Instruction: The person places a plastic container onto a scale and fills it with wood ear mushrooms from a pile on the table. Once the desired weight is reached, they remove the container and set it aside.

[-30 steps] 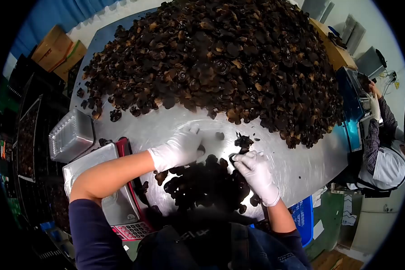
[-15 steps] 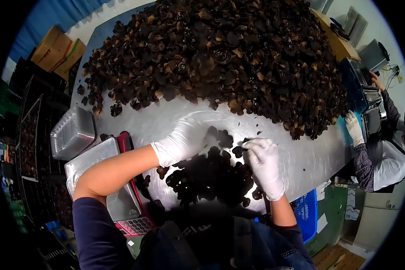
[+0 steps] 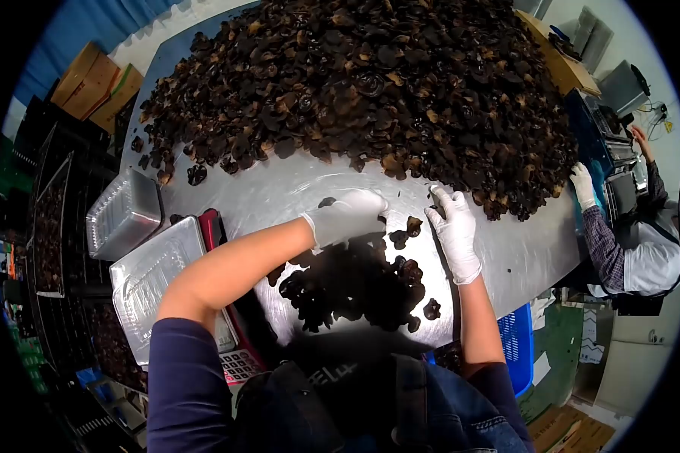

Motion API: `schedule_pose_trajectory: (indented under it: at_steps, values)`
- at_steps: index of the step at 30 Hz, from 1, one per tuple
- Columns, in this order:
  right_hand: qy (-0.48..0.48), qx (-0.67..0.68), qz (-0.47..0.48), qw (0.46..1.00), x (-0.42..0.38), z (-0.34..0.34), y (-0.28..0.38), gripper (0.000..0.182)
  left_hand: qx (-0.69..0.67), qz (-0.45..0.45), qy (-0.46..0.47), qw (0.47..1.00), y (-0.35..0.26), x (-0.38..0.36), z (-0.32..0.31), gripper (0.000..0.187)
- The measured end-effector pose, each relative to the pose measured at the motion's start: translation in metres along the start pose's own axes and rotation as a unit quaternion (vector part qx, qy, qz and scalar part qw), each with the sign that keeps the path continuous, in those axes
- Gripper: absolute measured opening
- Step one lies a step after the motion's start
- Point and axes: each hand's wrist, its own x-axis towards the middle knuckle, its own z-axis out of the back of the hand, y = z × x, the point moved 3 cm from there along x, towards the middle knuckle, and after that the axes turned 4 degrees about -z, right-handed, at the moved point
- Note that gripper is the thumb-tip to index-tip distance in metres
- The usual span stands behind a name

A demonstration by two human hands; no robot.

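Observation:
Both my hands wear white gloves over a metal table (image 3: 279, 185). My left hand (image 3: 351, 215) is curled with its fingers together, above the far side of a small spread of dark wood ear mushrooms (image 3: 347, 291). Whatever its fingers hold is hidden; a dark piece (image 3: 326, 202) peeks out behind it. My right hand (image 3: 455, 230) is at the front edge of the big wood ear heap (image 3: 370, 90), with a small dark piece between thumb and forefinger. A few loose wood ears (image 3: 406, 232) lie between my hands.
At left stand a stack of clear plastic trays (image 3: 125, 215) and a scale (image 3: 227, 332) with a clear tray (image 3: 159, 279) on it. A blue basket (image 3: 515, 347) is below the table at right. Another person (image 3: 627, 249) works at the far right.
My left hand has moved right, across the far side of the small spread. My right hand has moved up and away from the spread, to the heap's edge.

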Motion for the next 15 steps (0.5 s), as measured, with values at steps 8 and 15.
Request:
schedule_pose_trajectory:
  at_steps: [8, 15]
  values:
    - [0.001, -0.02, 0.063, 0.998, 0.012, 0.001, -0.003, 0.011, 0.106, -0.086, -0.02, 0.99, -0.022, -0.025, -0.034, 0.023]
    - [0.329, -0.319, -0.011, 0.888, -0.144, 0.14, -0.112, 0.022, 0.12, -0.074, -0.071, 0.987, -0.026, -0.056, -0.004, 0.024]
